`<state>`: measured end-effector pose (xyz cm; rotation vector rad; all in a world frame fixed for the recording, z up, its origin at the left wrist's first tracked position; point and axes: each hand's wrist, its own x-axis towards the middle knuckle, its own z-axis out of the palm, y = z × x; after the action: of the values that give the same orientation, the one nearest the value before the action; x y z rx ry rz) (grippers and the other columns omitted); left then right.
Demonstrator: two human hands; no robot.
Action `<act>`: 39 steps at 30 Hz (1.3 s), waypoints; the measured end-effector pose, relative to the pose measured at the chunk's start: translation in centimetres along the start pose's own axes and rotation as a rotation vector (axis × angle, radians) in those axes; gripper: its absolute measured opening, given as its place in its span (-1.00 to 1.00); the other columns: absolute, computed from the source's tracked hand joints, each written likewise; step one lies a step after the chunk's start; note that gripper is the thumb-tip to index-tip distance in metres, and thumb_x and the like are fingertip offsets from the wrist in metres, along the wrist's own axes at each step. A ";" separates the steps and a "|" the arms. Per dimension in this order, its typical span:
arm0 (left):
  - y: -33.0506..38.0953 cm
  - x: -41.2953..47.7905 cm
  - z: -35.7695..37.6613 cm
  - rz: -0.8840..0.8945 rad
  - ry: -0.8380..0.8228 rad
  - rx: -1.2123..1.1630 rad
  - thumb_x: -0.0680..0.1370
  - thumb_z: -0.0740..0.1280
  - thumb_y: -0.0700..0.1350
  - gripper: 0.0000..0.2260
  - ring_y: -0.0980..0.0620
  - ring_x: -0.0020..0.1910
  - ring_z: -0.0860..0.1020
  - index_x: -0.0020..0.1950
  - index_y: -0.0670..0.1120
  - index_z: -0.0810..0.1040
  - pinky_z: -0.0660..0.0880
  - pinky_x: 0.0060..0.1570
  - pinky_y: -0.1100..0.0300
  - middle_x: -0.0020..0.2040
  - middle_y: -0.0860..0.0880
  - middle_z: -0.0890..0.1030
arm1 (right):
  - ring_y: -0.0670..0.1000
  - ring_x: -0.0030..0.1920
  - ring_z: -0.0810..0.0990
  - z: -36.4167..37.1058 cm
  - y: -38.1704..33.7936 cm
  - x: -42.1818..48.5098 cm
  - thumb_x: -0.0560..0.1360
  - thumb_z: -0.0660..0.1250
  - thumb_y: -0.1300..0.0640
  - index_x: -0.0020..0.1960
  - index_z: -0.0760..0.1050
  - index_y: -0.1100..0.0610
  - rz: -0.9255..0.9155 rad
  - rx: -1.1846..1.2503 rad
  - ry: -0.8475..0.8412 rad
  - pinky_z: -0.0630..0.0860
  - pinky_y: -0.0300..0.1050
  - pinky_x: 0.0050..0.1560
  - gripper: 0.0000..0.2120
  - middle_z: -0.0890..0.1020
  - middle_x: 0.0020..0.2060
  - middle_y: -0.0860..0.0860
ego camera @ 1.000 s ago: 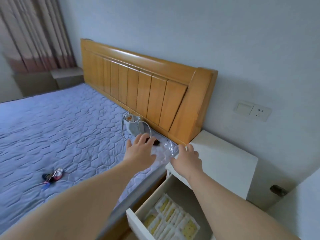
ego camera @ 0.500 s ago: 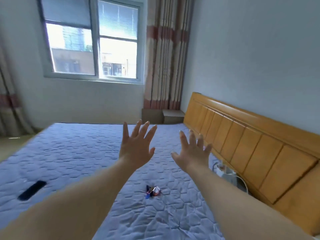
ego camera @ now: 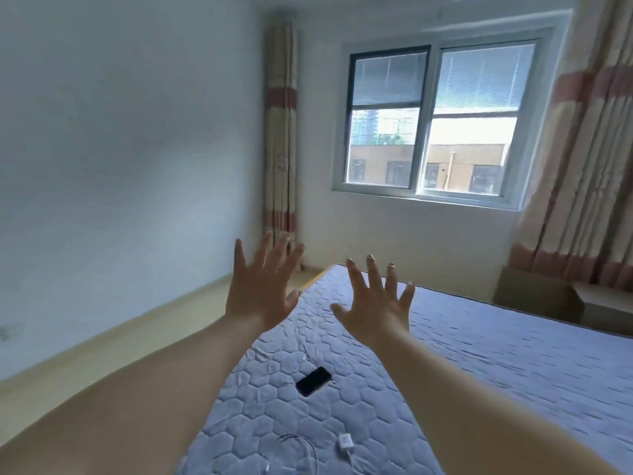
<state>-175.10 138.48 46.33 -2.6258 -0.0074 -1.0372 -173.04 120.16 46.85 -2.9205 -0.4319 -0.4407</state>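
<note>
Closest to the camera, at the lower edge of the view, a white charger (ego camera: 345, 440) lies on the bed (ego camera: 479, 354), with its thin white cable (ego camera: 301, 443) looped on the quilted blue cover just to the left of it. A little farther up the cover lies a black phone (ego camera: 313, 381), flat and screen-up, turned at an angle and apart from the charger. It sits between the two bare forearms, which reach forward from the bottom corners.

Beyond the phone, both hands are raised in the air with their backs to the camera. The left hand (ego camera: 260, 296) is over the near edge of the bed, and its fingers (ego camera: 263, 248) are straight and spread wide, holding nothing. The right hand (ego camera: 376, 306) is beside it over the cover, apart from the left, with its fingers (ego camera: 373, 272) likewise spread and touching nothing. Neither hand touches the phone.

Past the hands the far corner of the bed meets a strip of pale floor (ego camera: 102, 354) along the left wall. To the right a low cabinet (ego camera: 534, 296) stands at the bed's far side. On the back wall is a two-pane window (ego camera: 442, 121), with a striped curtain (ego camera: 281, 132) in the corner to its left and another curtain (ego camera: 589, 149) to its right.
</note>
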 end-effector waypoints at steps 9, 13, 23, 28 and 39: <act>-14.7 -0.5 7.5 -0.268 -0.256 0.150 0.60 0.05 0.20 -0.34 -0.08 0.54 -0.21 0.55 0.03 -0.24 -0.31 0.38 -0.26 0.57 0.00 -0.21 | 0.15 0.51 -0.34 6.3 -13.9 11.8 0.55 0.13 -0.21 0.53 -0.23 -0.13 -0.320 0.122 -0.053 -0.27 0.27 0.42 -0.27 -0.27 0.53 -0.04; -19.3 2.9 11.4 -0.338 -0.256 0.167 0.60 0.05 0.18 -0.34 -0.07 0.53 -0.22 0.55 0.03 -0.25 -0.28 0.40 -0.24 0.56 0.01 -0.20 | 0.16 0.51 -0.33 7.9 -17.2 18.5 0.55 0.12 -0.22 0.53 -0.24 -0.13 -0.417 0.085 -0.003 -0.30 0.26 0.42 -0.27 -0.27 0.53 -0.05; -32.0 7.0 20.5 -0.631 -0.310 0.089 0.59 0.10 0.18 -0.34 -0.06 0.54 -0.19 0.55 0.04 -0.20 -0.18 0.43 -0.20 0.57 0.02 -0.14 | 0.16 0.51 -0.33 14.6 -30.0 32.7 0.56 0.09 -0.23 0.53 -0.27 -0.14 -0.606 0.138 -0.035 -0.27 0.26 0.43 -0.29 -0.28 0.53 -0.05; -41.2 5.6 25.3 -0.734 -0.363 0.108 0.60 0.07 0.18 -0.35 -0.05 0.53 -0.24 0.55 0.04 -0.21 -0.19 0.44 -0.18 0.57 0.02 -0.14 | 0.16 0.52 -0.30 19.2 -39.1 36.5 0.56 0.10 -0.23 0.53 -0.26 -0.14 -0.660 0.201 -0.091 -0.25 0.23 0.44 -0.29 -0.24 0.53 -0.05; -69.0 8.3 39.0 -0.622 -0.443 0.160 0.60 0.07 0.19 -0.36 -0.06 0.54 -0.22 0.55 0.03 -0.19 -0.14 0.45 -0.14 0.56 0.03 -0.13 | 0.15 0.53 -0.21 28.2 -64.0 52.0 0.56 0.09 -0.21 0.53 -0.22 -0.13 -0.575 0.254 -0.128 -0.18 0.20 0.46 -0.31 -0.18 0.54 -0.04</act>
<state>-151.31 214.48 45.04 -2.6910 -1.0108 -0.5450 -137.50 199.68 43.38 -2.5470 -1.2555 -0.2377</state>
